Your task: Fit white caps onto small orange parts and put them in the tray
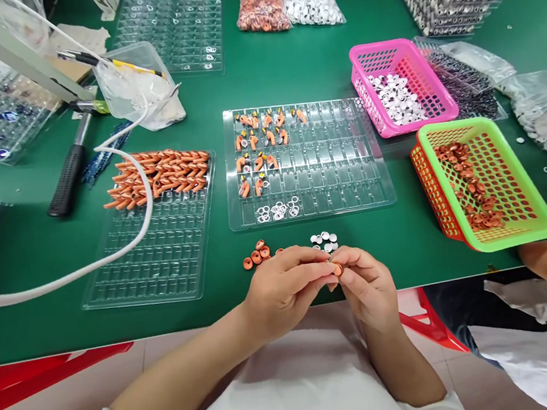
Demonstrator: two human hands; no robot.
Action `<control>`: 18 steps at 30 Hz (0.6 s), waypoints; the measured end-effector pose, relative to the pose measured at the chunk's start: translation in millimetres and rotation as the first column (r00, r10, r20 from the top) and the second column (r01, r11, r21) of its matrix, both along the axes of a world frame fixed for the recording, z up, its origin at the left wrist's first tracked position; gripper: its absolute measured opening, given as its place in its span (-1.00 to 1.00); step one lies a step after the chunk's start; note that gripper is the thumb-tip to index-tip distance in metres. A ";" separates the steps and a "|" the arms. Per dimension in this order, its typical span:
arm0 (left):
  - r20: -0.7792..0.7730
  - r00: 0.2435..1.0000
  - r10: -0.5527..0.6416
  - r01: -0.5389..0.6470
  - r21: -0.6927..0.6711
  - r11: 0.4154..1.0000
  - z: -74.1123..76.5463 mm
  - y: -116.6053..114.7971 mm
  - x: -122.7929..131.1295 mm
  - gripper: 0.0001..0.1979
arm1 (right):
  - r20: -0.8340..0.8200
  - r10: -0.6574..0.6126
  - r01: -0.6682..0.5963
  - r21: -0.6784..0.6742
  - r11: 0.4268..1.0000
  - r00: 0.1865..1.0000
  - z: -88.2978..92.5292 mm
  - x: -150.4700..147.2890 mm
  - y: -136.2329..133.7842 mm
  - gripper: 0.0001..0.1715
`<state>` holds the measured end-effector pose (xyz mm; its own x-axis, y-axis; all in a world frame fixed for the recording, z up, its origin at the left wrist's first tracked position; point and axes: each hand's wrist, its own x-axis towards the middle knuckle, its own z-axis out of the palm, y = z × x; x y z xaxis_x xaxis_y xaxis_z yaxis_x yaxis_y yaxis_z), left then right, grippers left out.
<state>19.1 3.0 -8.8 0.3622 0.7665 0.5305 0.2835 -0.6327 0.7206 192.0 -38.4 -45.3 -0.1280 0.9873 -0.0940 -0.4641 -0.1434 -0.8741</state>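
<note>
2 baskets: pink basket (363, 85), green basket (433, 191); 1 hammer (70, 174); 2 hands: left hand (285, 291), right hand (367, 287); 1 ring (337, 268) between them; 2 loose piles: orange pile (256, 256), white pile (325, 241)

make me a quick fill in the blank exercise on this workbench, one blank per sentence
1. The left hand and right hand pinch one small orange ring over the ____ table mat.
2. The loose white rings lie in the ____ basket.
3. The black-handled tool left of the trays is a ____.
4. The orange parts in the middle clear tray sit on its ____ side.

Missing words: green; pink; hammer; left
</note>
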 end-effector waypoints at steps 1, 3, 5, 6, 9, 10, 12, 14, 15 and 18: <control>0.008 1.000 0.000 0.000 -0.004 1.000 0.0 0.0 -0.1 -0.91 | -0.003 0.002 -0.002 0.003 1.000 1.000 -0.1 0.0 0.2 -0.85; 0.017 1.000 -0.005 0.005 -0.010 1.000 0.1 0.1 -0.4 -0.91 | -0.004 0.005 -0.005 0.010 1.000 1.000 -0.4 0.1 0.8 -0.85; 0.017 1.000 -0.009 0.009 -0.011 1.000 0.1 0.5 -0.8 -0.90 | 0.003 0.004 -0.004 0.014 1.000 1.000 -0.5 0.0 1.5 -0.85; 0.016 1.000 -0.010 0.011 -0.011 1.000 -0.1 0.6 -1.1 -0.90 | 0.007 0.004 -0.004 0.015 1.000 1.000 -0.5 0.0 1.8 -0.85; 0.014 1.000 -0.018 0.018 -0.013 1.000 -0.8 1.0 -2.1 -0.89 | 0.029 0.004 -0.005 0.021 1.000 1.000 0.1 -0.6 2.5 -0.85; 0.016 1.000 -0.022 0.022 -0.015 1.000 -1.0 1.0 -2.5 -0.89 | 0.036 0.003 -0.004 0.023 1.000 0.999 0.4 -0.9 2.6 -0.85; 0.021 0.999 -0.033 0.034 -0.021 0.999 -1.4 0.9 -3.0 -0.87 | 0.046 -0.002 0.000 0.030 1.000 0.999 0.9 -1.7 2.7 -0.85; 0.026 0.999 -0.042 0.043 -0.026 0.999 -1.5 0.7 -3.3 -0.86 | 0.050 -0.002 0.000 0.040 0.999 0.999 1.4 -2.3 2.9 -0.85; 0.027 0.999 -0.045 0.045 -0.027 0.999 -1.6 0.7 -3.5 -0.86 | 0.052 -0.001 -0.001 0.047 0.999 0.999 1.6 -2.6 2.9 -0.85; 0.029 0.999 -0.046 0.047 -0.028 0.999 -1.9 0.4 -4.0 -0.86 | 0.060 -0.003 -0.001 0.062 0.998 0.998 1.9 -3.0 3.1 -0.85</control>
